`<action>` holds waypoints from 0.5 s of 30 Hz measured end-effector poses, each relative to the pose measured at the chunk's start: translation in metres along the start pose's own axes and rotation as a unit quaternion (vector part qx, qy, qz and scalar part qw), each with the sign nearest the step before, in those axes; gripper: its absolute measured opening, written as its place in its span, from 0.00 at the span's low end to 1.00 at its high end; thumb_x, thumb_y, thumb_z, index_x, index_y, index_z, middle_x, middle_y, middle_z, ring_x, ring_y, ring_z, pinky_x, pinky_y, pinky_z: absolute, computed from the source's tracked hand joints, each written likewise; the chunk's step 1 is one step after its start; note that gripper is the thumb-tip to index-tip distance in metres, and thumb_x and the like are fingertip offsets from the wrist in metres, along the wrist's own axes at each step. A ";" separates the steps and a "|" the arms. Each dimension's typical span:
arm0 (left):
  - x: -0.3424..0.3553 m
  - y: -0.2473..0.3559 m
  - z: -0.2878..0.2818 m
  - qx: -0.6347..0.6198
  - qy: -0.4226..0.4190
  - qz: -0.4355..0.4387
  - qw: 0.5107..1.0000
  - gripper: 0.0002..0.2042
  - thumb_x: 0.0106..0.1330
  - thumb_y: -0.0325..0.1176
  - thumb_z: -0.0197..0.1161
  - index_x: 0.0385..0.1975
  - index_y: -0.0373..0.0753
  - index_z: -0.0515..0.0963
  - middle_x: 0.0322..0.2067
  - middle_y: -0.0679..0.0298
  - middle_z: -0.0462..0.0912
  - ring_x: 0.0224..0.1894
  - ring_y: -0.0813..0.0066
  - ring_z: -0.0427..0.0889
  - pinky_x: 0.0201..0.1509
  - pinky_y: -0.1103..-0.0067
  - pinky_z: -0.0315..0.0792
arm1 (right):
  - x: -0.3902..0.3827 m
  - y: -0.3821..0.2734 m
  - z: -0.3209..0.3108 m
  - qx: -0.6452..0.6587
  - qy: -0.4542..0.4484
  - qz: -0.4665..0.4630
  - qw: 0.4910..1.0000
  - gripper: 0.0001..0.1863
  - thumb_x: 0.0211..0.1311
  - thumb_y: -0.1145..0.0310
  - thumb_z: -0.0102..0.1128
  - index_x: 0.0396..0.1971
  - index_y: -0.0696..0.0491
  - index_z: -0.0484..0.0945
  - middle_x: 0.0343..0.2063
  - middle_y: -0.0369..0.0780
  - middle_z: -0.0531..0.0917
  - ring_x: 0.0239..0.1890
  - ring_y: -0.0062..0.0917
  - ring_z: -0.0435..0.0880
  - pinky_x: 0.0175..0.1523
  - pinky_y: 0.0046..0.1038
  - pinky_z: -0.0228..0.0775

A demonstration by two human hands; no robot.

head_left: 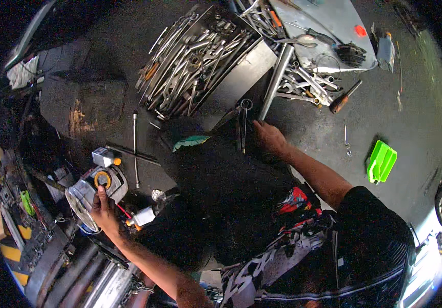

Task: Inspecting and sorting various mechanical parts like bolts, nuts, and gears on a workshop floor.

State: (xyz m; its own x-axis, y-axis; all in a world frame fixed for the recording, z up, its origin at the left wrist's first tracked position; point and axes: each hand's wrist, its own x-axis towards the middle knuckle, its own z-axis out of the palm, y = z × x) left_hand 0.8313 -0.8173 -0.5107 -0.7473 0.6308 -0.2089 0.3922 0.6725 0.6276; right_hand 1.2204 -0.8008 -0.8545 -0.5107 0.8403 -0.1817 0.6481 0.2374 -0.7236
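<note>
My left hand is closed, its thumb against a yellow ring, which it appears to pinch. Right behind the ring is a grimy pale cut-open container. My right hand reaches forward with curled fingers at the lower end of a long silver metal tube; its grip is partly hidden. Just left of that hand, a ring-ended spanner lies over dark cloth. Several spanners are heaped on the floor to the tube's right.
Ahead stands a metal toolbox full of spanners and sockets. A pale panel carries pliers. On the floor are a screwdriver, a bright green tray, a cross wheel wrench and small bottles.
</note>
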 end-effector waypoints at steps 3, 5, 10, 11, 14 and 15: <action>-0.003 -0.001 0.000 0.028 0.014 0.054 0.998 0.15 0.64 0.44 0.59 0.23 0.39 0.75 0.11 0.79 0.57 0.14 0.91 0.50 0.17 0.85 0.41 | 0.013 -0.005 0.021 -0.164 -0.118 0.032 0.979 0.22 0.57 0.69 0.50 0.52 0.61 0.64 0.34 0.51 0.78 0.35 0.42 0.79 0.39 0.37 0.75; -0.005 0.001 0.002 -0.011 0.007 0.033 0.999 0.15 0.64 0.44 0.59 0.25 0.37 0.76 0.11 0.79 0.58 0.14 0.91 0.50 0.18 0.85 0.41 | 0.015 -0.006 0.033 -0.036 -0.093 0.149 0.984 0.21 0.58 0.70 0.47 0.52 0.59 0.65 0.37 0.50 0.75 0.36 0.40 0.79 0.37 0.34 0.77; -0.005 0.009 -0.001 0.020 0.026 0.015 0.999 0.17 0.64 0.45 0.59 0.31 0.33 0.79 0.12 0.78 0.60 0.15 0.91 0.52 0.18 0.84 0.42 | 0.014 0.003 0.046 -0.257 -0.024 -0.075 0.963 0.20 0.55 0.72 0.47 0.50 0.54 0.67 0.51 0.48 0.67 0.43 0.42 0.76 0.38 0.35 0.77; -0.004 0.011 0.000 0.013 0.032 0.028 0.999 0.17 0.64 0.45 0.59 0.31 0.33 0.79 0.12 0.78 0.60 0.15 0.91 0.52 0.18 0.84 0.42 | 0.013 0.005 0.045 -0.243 -0.100 -0.023 0.965 0.20 0.54 0.72 0.48 0.50 0.54 0.67 0.55 0.47 0.63 0.47 0.44 0.74 0.41 0.36 0.77; -0.003 0.014 0.002 0.040 0.034 0.063 0.997 0.18 0.64 0.45 0.59 0.32 0.32 0.79 0.13 0.78 0.62 0.16 0.90 0.53 0.19 0.84 0.43 | 0.008 0.009 0.040 -0.269 -0.086 -0.087 0.955 0.27 0.56 0.69 0.47 0.59 0.47 0.63 0.62 0.46 0.59 0.51 0.44 0.71 0.46 0.33 0.76; -0.003 0.016 0.004 0.032 0.035 0.075 0.996 0.17 0.64 0.44 0.59 0.31 0.32 0.79 0.13 0.78 0.62 0.17 0.90 0.53 0.20 0.84 0.43 | 0.007 0.010 0.037 -0.253 -0.048 -0.106 0.960 0.27 0.56 0.69 0.47 0.59 0.47 0.63 0.62 0.46 0.59 0.51 0.44 0.71 0.46 0.33 0.76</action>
State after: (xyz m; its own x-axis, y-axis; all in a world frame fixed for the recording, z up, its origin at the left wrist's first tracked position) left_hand 0.8414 -0.8073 -0.5031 -0.7121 0.6993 -0.0629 0.5336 0.5973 0.5987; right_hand 1.2025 -0.8109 -0.8882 -0.6951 0.7041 -0.1451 0.7036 0.6249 -0.3384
